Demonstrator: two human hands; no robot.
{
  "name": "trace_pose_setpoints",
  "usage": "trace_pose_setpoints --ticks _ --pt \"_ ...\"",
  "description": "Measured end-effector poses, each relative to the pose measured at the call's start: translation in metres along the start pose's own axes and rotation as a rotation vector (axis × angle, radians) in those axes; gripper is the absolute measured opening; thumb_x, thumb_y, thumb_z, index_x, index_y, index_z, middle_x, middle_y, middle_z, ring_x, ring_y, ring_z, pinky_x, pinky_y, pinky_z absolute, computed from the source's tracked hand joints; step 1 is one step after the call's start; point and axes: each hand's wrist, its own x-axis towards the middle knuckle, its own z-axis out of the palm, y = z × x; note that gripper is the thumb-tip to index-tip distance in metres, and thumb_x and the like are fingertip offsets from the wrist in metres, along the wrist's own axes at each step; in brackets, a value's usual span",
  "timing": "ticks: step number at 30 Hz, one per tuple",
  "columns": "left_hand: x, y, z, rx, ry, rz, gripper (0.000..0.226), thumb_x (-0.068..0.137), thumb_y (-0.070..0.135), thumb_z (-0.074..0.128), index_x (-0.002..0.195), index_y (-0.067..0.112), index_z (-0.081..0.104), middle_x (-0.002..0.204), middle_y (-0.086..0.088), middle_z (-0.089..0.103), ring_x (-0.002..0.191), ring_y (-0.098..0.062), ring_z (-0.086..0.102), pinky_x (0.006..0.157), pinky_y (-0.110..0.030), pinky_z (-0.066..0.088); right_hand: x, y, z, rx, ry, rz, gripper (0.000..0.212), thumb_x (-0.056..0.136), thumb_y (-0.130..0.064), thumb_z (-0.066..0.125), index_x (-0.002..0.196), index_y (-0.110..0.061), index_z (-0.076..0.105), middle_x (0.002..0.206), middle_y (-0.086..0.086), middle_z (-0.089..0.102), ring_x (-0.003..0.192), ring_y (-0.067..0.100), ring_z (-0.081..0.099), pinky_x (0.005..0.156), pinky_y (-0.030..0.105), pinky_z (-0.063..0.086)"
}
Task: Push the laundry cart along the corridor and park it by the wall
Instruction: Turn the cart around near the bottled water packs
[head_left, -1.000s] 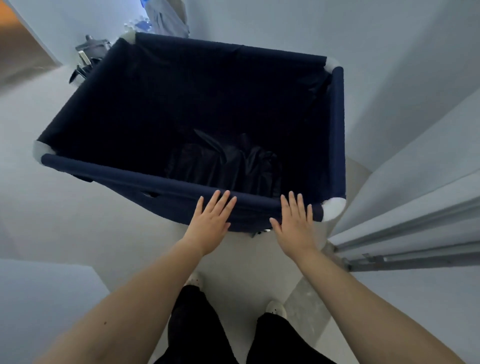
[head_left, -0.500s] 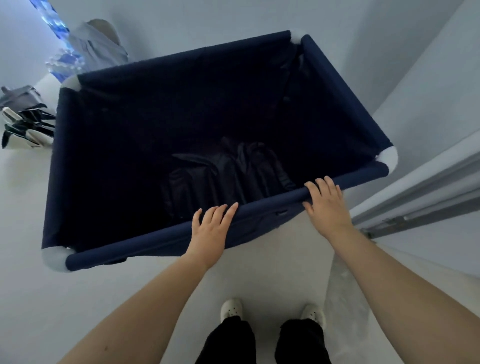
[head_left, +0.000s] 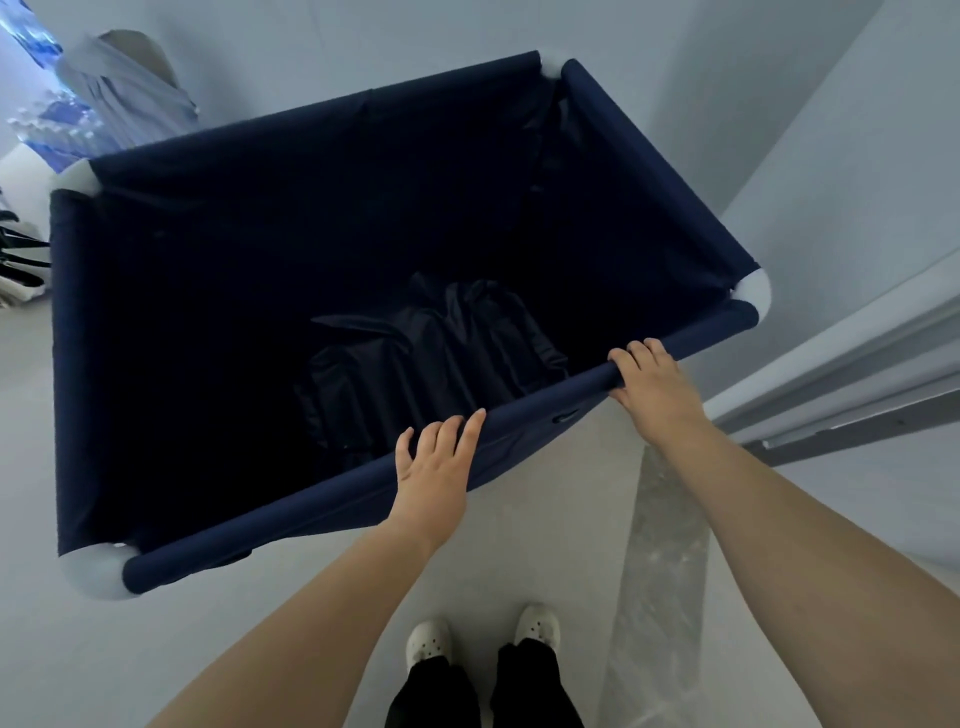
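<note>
A navy fabric laundry cart with white corner joints fills the middle of the view, its near rail running diagonally from lower left to upper right. Dark crumpled cloth lies at its bottom. My left hand rests on the near rail with fingers draped over it. My right hand is curled around the same rail further right, near the white corner. The cart's far right side runs close along a pale wall.
A white door frame or rail juts in at the right beside the cart's near corner. At the far left stand a grey garment, a pack of bottles and other items. My feet in white shoes stand on pale floor.
The cart has swung so its near rail now slants up to the right and its right side nears the wall. My right hand went from flat fingers to a curled grip on the rail.
</note>
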Motion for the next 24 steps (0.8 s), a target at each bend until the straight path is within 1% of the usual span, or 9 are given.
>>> trace_pose_setpoints --ticks 3,9,13,19,22,24 --pt "0.012 0.018 0.0 -0.003 0.011 0.004 0.095 0.072 -0.002 0.057 0.147 0.024 0.004 0.137 0.0 0.039 0.125 -0.021 0.037 0.113 -0.049 0.016 0.006 0.019 -0.003 -0.002 -0.009 0.011 0.044 0.091 -0.025 0.054 0.13 -0.013 0.038 0.132 0.011 0.044 0.13 0.03 0.03 0.106 0.042 0.033" --pt "0.036 0.054 0.002 -0.034 -0.007 0.027 0.095 0.073 -0.003 0.053 0.146 0.025 -0.002 0.139 0.0 0.034 0.127 -0.021 0.032 0.114 -0.048 0.012 0.01 0.059 -0.007 0.019 -0.02 0.061 0.044 0.091 -0.022 0.054 0.13 -0.012 0.037 0.134 0.011 0.041 0.134 0.029 0.025 0.102 0.043 0.037" --pt "0.052 0.08 0.003 -0.046 -0.018 0.062 0.095 0.073 -0.003 0.052 0.146 0.024 -0.004 0.14 -0.001 0.032 0.128 -0.021 0.03 0.115 -0.047 0.01 0.012 0.087 -0.009 0.026 -0.031 0.107 0.046 0.092 -0.022 0.054 0.133 -0.012 0.035 0.137 0.011 0.039 0.137 0.029 0.022 0.105 0.042 0.035" --pt "0.067 0.115 0.003 -0.055 -0.036 0.103 0.094 0.075 -0.003 0.052 0.147 0.023 -0.003 0.14 -0.002 0.032 0.128 -0.022 0.031 0.115 -0.047 0.01 0.002 0.125 -0.009 0.027 -0.031 0.172 0.049 0.092 -0.02 0.053 0.135 -0.013 0.033 0.141 0.013 0.036 0.139 0.03 0.019 0.108 0.044 0.033" --pt "0.073 0.118 0.004 -0.028 -0.006 0.107 0.095 0.074 -0.002 0.053 0.146 0.024 -0.002 0.139 -0.002 0.034 0.127 -0.022 0.032 0.115 -0.047 0.012 0.001 0.132 -0.01 0.037 -0.021 0.162 0.049 0.092 -0.019 0.052 0.137 -0.011 0.032 0.143 0.014 0.035 0.141 0.031 0.017 0.111 0.045 0.029" --pt "0.075 0.113 0.004 -0.015 -0.02 0.114 0.095 0.074 -0.002 0.053 0.145 0.025 -0.004 0.139 -0.001 0.034 0.127 -0.021 0.032 0.115 -0.046 0.013 0.003 0.129 -0.008 0.057 -0.034 0.162 0.049 0.093 -0.019 0.051 0.138 -0.011 0.031 0.146 0.015 0.032 0.142 0.031 0.014 0.113 0.045 0.027"
